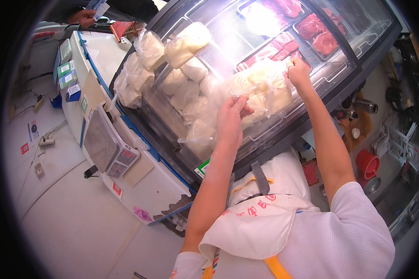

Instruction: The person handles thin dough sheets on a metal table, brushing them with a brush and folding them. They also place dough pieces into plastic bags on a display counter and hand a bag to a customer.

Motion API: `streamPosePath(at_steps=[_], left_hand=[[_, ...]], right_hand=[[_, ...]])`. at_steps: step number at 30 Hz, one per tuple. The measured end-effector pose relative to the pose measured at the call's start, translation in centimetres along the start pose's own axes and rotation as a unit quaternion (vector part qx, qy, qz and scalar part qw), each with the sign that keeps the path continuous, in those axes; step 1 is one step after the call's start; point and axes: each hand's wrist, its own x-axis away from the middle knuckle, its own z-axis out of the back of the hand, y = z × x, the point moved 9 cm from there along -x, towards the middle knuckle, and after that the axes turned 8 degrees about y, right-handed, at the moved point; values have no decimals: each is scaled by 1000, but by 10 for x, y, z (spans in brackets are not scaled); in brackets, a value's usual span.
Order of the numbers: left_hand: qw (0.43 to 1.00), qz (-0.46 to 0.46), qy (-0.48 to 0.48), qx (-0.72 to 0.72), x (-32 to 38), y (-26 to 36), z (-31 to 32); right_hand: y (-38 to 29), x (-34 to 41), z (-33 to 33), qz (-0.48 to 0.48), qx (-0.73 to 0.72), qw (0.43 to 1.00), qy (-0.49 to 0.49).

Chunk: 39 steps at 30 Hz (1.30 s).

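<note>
A clear plastic bag of pale, dough-like food pieces (277, 94) lies over the glass display case (227, 29). At its far right side, my right hand (298, 72) is closed on a gathered part of the plastic. My left hand (234, 111) is at the near left side of the same bag, fingers curled on the film. To its left, several more bagged pale pieces (185, 89) are piled. Further left, two bags of similar pieces (134, 82) rest at the case's end. Glare hides part of the case and of the bag's outline.
Metal trays of raw red meat (323, 33) and sliced meat (276, 48) sit in the case. A weighing scale (108, 139) stands on the white counter (153, 195) at left, near printed code cards (67, 75). Another person's hand (83, 17) holds paper at top left. A red bucket (368, 164) is at right.
</note>
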Motion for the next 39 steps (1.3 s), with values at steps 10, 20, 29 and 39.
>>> streamPosePath(at_steps=[10, 20, 29, 39], left_hand=[[997, 25, -16, 77, 2, -4, 8], [997, -6, 37, 70, -13, 10, 0], [885, -235, 176, -361, 14, 61, 11], [625, -512, -101, -580, -50, 38, -156]], right_hand=[[-41, 34, 2, -58, -258, 944, -198], [-115, 20, 7, 331, 117, 918, 184], [-35, 12, 30, 54, -70, 996, -25], [-60, 37, 39, 84, 75, 994, -8]])
